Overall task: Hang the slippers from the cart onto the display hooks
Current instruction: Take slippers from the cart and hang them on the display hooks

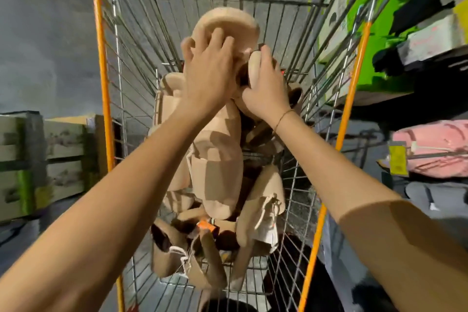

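Floor: grey concrete floor, dull under indoor light.
Left: weathered wooden pallet crates.
Right: bright green display shelving; folded pink textile on a lower shelf.

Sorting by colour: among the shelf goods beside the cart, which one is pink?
The pink bundle on the lower right shelf, behind a yellow tag; the items above it are black, grey or white.
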